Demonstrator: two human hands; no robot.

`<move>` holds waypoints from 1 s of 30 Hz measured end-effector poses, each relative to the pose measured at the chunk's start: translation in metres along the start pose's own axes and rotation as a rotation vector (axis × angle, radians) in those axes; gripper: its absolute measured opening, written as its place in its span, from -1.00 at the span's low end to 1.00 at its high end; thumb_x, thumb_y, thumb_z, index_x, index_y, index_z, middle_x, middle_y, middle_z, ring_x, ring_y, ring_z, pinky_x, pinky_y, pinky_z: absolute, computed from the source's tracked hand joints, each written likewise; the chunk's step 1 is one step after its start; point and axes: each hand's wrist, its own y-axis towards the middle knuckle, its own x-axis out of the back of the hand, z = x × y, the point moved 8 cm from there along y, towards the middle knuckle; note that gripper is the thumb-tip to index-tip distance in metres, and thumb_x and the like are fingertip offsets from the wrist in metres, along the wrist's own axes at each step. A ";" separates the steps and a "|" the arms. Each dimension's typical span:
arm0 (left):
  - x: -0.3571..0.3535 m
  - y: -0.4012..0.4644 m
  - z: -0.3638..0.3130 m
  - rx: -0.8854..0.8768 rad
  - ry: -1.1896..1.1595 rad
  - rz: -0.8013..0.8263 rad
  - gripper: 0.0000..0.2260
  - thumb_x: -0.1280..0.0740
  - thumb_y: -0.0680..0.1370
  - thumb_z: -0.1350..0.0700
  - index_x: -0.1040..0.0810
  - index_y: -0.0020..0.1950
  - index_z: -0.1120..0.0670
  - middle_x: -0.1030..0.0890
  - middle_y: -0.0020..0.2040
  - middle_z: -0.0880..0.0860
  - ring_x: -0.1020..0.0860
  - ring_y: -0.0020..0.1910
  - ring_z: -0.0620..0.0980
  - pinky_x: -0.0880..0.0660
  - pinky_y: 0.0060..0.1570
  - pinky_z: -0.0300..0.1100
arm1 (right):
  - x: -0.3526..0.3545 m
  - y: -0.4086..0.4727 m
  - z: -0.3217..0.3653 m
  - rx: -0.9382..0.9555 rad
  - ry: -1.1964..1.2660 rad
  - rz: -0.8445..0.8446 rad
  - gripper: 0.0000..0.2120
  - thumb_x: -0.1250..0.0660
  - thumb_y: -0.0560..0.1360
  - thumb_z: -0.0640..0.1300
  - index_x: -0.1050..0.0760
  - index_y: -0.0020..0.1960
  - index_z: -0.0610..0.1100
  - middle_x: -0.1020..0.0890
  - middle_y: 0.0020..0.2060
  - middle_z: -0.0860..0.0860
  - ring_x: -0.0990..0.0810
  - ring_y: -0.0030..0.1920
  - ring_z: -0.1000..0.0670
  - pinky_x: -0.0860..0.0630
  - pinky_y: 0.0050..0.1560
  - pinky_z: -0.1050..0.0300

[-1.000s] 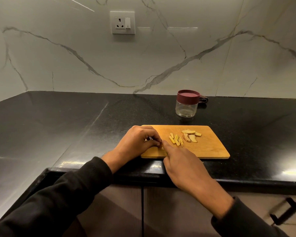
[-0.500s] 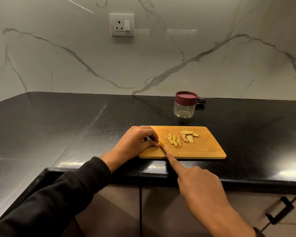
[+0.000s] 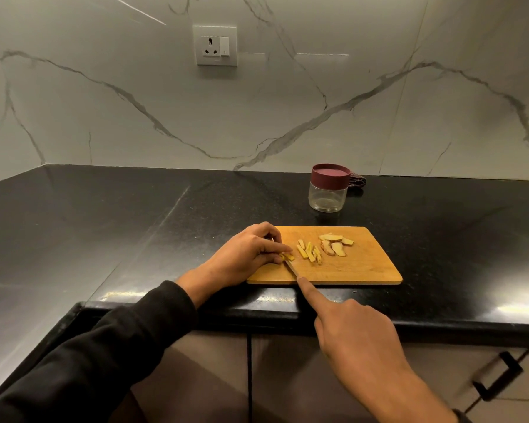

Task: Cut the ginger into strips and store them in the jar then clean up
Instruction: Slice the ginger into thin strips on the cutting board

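A wooden cutting board [image 3: 358,267] lies near the counter's front edge. My left hand [image 3: 245,254] pins a small ginger piece [image 3: 287,256] at the board's left end with curled fingertips. My right hand [image 3: 355,325] grips a knife [image 3: 290,266], index finger stretched along its spine; the blade's edge meets that ginger piece. Cut yellow ginger strips [image 3: 309,253] lie in the board's middle, and uncut ginger slices [image 3: 333,244] sit to their right. A clear jar [image 3: 329,190] with a maroon lid on stands behind the board.
The black stone counter [image 3: 135,224] runs left into a corner under a marble wall with a socket [image 3: 216,45]. A dark object [image 3: 357,181] lies behind the jar. Cabinet doors with a black handle [image 3: 498,374] are below the front edge.
My right hand has drawn back toward me, pulling the knife through the ginger piece. My left hand stays on the ginger.
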 end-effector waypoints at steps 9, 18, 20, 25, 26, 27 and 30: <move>0.013 -0.002 -0.001 0.057 -0.131 -0.129 -0.77 -0.54 0.47 0.13 -0.62 0.09 0.00 -0.63 -0.02 -0.15 -0.61 -0.04 -0.18 -0.57 -0.01 -0.23 | 0.011 0.016 -0.004 0.015 0.115 -0.086 -0.44 0.02 0.70 0.05 0.22 0.59 0.27 -0.42 -0.27 0.08 -0.39 -0.28 0.05 -0.32 -0.23 0.07; 0.016 -0.004 -0.005 0.013 -0.102 -0.157 -0.91 -0.54 0.47 0.09 -0.71 -0.05 0.00 -0.63 -0.02 -0.14 -0.60 -0.06 -0.18 -0.53 -0.04 -0.34 | 0.012 0.022 -0.013 -0.022 0.185 -0.095 -0.46 0.00 0.69 0.05 0.13 0.60 0.27 -0.45 -0.27 0.09 -0.42 -0.28 0.09 -0.37 -0.24 0.09; 0.017 -0.004 -0.004 0.018 -0.110 -0.168 -0.91 -0.55 0.46 0.10 -0.71 -0.06 0.00 -0.63 -0.04 -0.16 -0.60 -0.07 -0.19 -0.52 -0.06 -0.35 | 0.012 0.024 -0.007 0.009 0.186 -0.098 -0.46 0.00 0.69 0.05 0.14 0.60 0.27 -0.45 -0.29 0.10 -0.41 -0.29 0.10 -0.39 -0.25 0.10; 0.017 -0.004 -0.003 0.018 -0.122 -0.180 -0.90 -0.56 0.45 0.11 -0.69 -0.08 0.02 -0.64 -0.07 -0.14 -0.61 -0.09 -0.18 -0.56 -0.07 -0.28 | 0.013 0.035 -0.001 0.031 0.168 -0.075 -0.47 -0.01 0.70 0.05 0.10 0.60 0.25 -0.43 -0.28 0.11 -0.41 -0.27 0.10 -0.39 -0.24 0.11; 0.017 -0.004 -0.003 0.020 -0.121 -0.181 -0.90 -0.56 0.45 0.11 -0.69 -0.08 0.01 -0.64 -0.07 -0.15 -0.61 -0.10 -0.18 -0.56 -0.08 -0.28 | 0.013 0.037 -0.003 0.024 0.161 -0.070 -0.47 -0.01 0.70 0.05 0.09 0.61 0.25 -0.42 -0.29 0.11 -0.39 -0.28 0.11 -0.35 -0.26 0.11; 0.017 -0.004 -0.003 0.024 -0.117 -0.180 -0.90 -0.56 0.45 0.10 -0.69 -0.09 0.00 -0.63 -0.08 -0.15 -0.60 -0.10 -0.18 -0.55 -0.08 -0.28 | 0.014 0.039 -0.005 0.009 0.159 -0.062 -0.47 -0.01 0.70 0.05 0.08 0.61 0.25 -0.42 -0.28 0.11 -0.38 -0.29 0.11 -0.32 -0.29 0.12; 0.018 -0.004 -0.004 0.028 -0.112 -0.173 -0.90 -0.56 0.45 0.10 -0.68 -0.09 -0.01 -0.63 -0.08 -0.15 -0.61 -0.10 -0.17 -0.55 -0.09 -0.30 | 0.013 0.043 -0.014 -0.036 0.173 -0.039 -0.47 -0.03 0.69 0.05 0.04 0.61 0.24 -0.47 -0.23 0.07 -0.42 -0.24 0.08 -0.29 -0.32 0.11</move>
